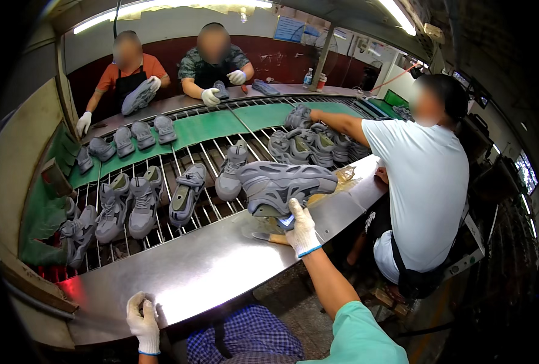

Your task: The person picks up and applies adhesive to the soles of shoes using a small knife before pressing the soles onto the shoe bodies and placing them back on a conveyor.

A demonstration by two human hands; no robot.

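My right hand (pixel 301 228), in a white glove, grips the heel end of a grey sneaker (pixel 281 183) turned sole-up above the steel counter (pixel 208 267). A wooden-handled tool (pixel 267 238) lies on the counter just left of that hand. My left hand (pixel 143 321), also gloved, rests closed on the counter's near edge with nothing visible in it. Several more grey sneakers (pixel 136 203) lie on the roller conveyor beyond the counter.
A person in a white shirt (pixel 424 176) sits close on my right, reaching to a pile of shoes (pixel 315 142). Two people across the green belt (pixel 202 128) handle shoes. The curved conveyor rollers (pixel 208 164) run left to right.
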